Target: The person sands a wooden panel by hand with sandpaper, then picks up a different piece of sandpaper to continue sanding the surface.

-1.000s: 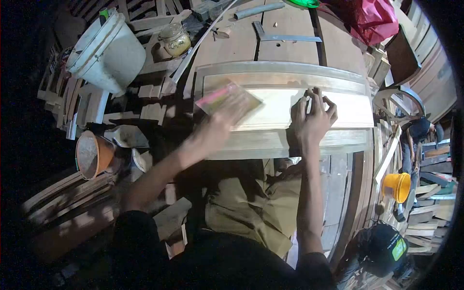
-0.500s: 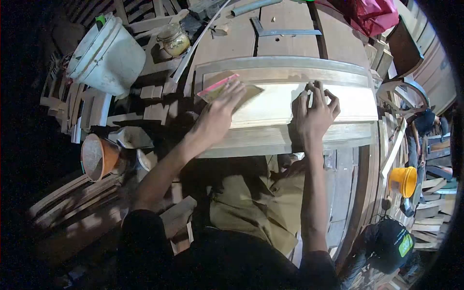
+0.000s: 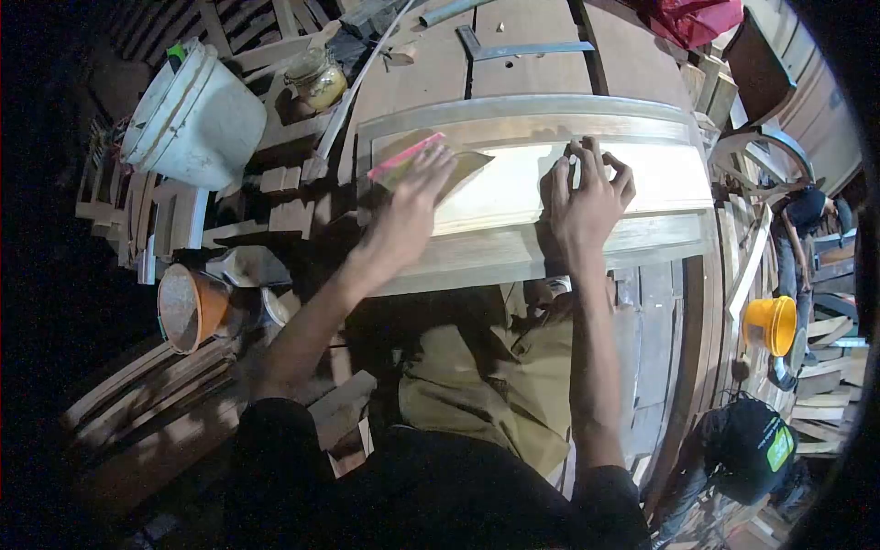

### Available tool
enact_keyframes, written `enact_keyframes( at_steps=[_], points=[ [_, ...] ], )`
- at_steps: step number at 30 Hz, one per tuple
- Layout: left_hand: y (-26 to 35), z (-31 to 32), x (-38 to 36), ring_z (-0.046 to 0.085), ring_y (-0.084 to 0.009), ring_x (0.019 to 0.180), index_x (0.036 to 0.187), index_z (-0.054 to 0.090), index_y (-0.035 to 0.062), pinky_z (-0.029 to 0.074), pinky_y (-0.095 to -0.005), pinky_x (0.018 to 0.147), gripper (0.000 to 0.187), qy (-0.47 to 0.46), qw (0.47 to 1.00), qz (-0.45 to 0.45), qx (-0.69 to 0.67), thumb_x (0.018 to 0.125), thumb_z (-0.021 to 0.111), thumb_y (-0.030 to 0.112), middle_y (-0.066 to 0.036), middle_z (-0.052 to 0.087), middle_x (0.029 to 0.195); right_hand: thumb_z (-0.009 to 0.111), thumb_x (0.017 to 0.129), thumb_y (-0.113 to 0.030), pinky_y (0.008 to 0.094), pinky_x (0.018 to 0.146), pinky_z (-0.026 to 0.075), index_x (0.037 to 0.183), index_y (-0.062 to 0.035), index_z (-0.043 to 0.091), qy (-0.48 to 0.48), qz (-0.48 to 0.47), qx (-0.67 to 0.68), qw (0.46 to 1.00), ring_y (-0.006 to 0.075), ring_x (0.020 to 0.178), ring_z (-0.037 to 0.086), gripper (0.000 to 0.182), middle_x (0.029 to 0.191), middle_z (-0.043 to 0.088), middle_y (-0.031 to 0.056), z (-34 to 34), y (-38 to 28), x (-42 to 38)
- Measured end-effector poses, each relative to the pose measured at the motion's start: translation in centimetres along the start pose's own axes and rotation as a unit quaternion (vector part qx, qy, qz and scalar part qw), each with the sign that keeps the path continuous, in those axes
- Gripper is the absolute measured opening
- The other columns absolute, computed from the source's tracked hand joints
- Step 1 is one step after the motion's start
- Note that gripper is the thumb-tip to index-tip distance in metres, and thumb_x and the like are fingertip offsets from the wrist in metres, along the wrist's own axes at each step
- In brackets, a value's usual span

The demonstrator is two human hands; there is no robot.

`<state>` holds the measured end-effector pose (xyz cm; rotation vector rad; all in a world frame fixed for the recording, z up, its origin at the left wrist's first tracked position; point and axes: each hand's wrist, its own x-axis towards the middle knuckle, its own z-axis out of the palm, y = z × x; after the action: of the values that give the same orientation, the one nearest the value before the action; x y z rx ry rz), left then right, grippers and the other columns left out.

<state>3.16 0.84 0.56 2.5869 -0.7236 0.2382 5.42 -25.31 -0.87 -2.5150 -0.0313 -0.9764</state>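
A framed wooden panel (image 3: 660, 174) with a pale middle and greyish borders lies on the bench. My left hand (image 3: 411, 206) presses a folded sheet with a pink edge (image 3: 467, 170), which looks like sandpaper, onto the panel's left end. Toward the panel's middle, my right hand (image 3: 588, 197) rests with its fingers bent and apart and its fingertips on the surface; nothing shows in it.
A metal square (image 3: 536, 49) lies on the boards (image 3: 417, 78) beyond the panel. At left are a white bucket (image 3: 206, 124), a glass jar (image 3: 321, 82) and an orange bucket (image 3: 197, 307). A yellow bucket (image 3: 772, 325) and two other people are at right.
The view has shifted slightly, so the bench and panel sit a little higher and further left. Both hands keep nearly the same places on the panel.
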Motion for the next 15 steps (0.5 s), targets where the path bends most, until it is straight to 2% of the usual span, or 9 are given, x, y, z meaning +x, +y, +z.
enact_keyframes(
  at_steps=[3,4,7,8,11,12,13,15],
  points=[
    [4.8,2.0,-2.9,0.048,-0.0440,0.144,0.140,0.058,-0.0102,0.035,-0.0532,0.126,0.051,0.037,0.991,0.130,0.005,0.090,0.049,-0.016,-0.031,0.051,0.151,0.065,0.094,-0.023,0.0506,0.111,0.034,0.110,-0.0063,0.073,0.001,0.011,0.011,1.000,0.0356,0.118,0.054,0.025,0.133,0.070,0.0109,-0.5,-0.5,0.1],
    [4.3,1.7,-2.7,0.048,-0.0455,0.144,0.140,0.058,-0.0107,0.038,-0.0542,0.124,0.051,0.025,0.990,0.140,-0.007,0.090,0.048,-0.016,-0.032,0.051,0.150,0.064,0.094,-0.023,0.0510,0.110,0.034,0.109,-0.0059,0.073,0.011,0.002,0.014,1.000,0.0355,0.118,0.054,0.025,0.133,0.070,0.0101,-0.4,-0.4,0.0],
    [0.6,-0.7,0.0,0.047,-0.0451,0.145,0.141,0.055,-0.0137,0.038,-0.0542,0.123,0.051,-0.020,0.994,-0.076,-0.081,0.090,0.049,-0.014,-0.034,0.050,0.151,0.064,0.093,-0.023,0.0506,0.110,0.034,0.110,-0.0059,0.073,0.012,-0.007,0.006,1.000,0.0358,0.118,0.053,0.025,0.132,0.070,0.0100,-0.3,-0.2,0.0],
    [0.3,-0.5,0.2,0.046,-0.0444,0.146,0.142,0.054,-0.0123,0.037,-0.0530,0.124,0.054,0.046,0.996,-0.053,-0.052,0.089,0.048,-0.014,-0.033,0.049,0.152,0.064,0.094,-0.022,0.0509,0.110,0.034,0.111,-0.0061,0.072,0.011,0.004,0.006,1.000,0.0360,0.118,0.054,0.025,0.132,0.069,0.0092,-0.2,-0.4,0.0],
    [4.6,0.6,-2.7,0.047,-0.0435,0.146,0.142,0.056,-0.0096,0.037,-0.0512,0.124,0.057,0.026,0.993,0.111,0.008,0.087,0.046,-0.018,-0.031,0.050,0.153,0.063,0.094,-0.022,0.0511,0.111,0.034,0.112,-0.0064,0.072,0.004,0.001,0.004,1.000,0.0359,0.118,0.054,0.025,0.133,0.068,0.0084,-0.4,-0.3,0.0],
    [2.8,0.9,-2.4,0.046,-0.0425,0.147,0.143,0.055,-0.0097,0.035,-0.0508,0.126,0.060,0.031,0.993,0.111,-0.023,0.085,0.048,-0.018,-0.032,0.048,0.154,0.064,0.094,-0.023,0.0514,0.111,0.034,0.113,-0.0063,0.072,0.001,0.002,-0.011,1.000,0.0360,0.119,0.054,0.026,0.134,0.067,0.0084,-0.2,-0.1,0.0],
    [0.3,0.4,-1.5,0.046,-0.0427,0.147,0.142,0.054,-0.0137,0.034,-0.0513,0.126,0.059,0.032,0.988,0.125,0.084,0.083,0.051,-0.016,-0.034,0.048,0.152,0.064,0.094,-0.023,0.0514,0.112,0.033,0.113,-0.0064,0.072,-0.004,0.007,-0.003,1.000,0.0362,0.120,0.054,0.027,0.135,0.067,0.0084,-0.1,-0.3,-0.2],
    [-1.6,0.0,-0.2,0.044,-0.0427,0.148,0.144,0.053,-0.0131,0.032,-0.0515,0.127,0.062,0.029,0.999,-0.011,0.021,0.082,0.051,-0.016,-0.034,0.048,0.153,0.065,0.093,-0.023,0.0514,0.112,0.033,0.114,-0.0067,0.072,-0.009,0.016,0.014,1.000,0.0366,0.121,0.053,0.028,0.135,0.067,0.0086,-0.2,-0.6,-0.1]
  ],
)
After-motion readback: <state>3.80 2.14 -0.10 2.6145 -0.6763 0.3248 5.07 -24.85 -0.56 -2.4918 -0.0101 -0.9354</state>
